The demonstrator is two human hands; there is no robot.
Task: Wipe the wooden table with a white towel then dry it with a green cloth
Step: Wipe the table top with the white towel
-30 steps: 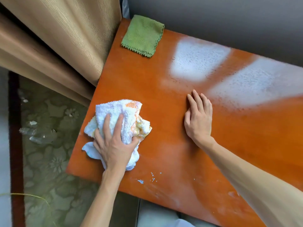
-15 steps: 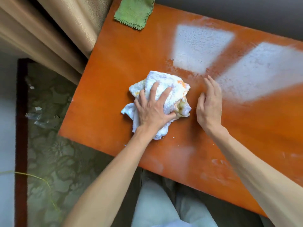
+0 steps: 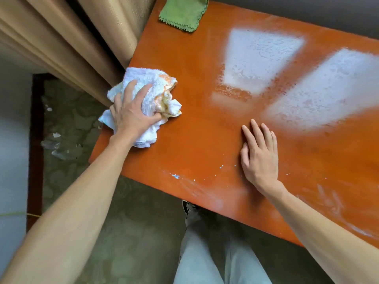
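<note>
Left hand grips white towel; green cloth partly cropped.

Green cloth cut off by top edge, far from white towel. Towel partly hidden under left hand. Wooden table cropped at right edge, beyond towel.

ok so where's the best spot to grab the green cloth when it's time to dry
Probably the near zigzag edge of the green cloth, pinched from above. It lies flat at the far left corner of the table, its far part out of frame. The right hand, flat and free, could reach it; the left hand grips the white towel.
</note>
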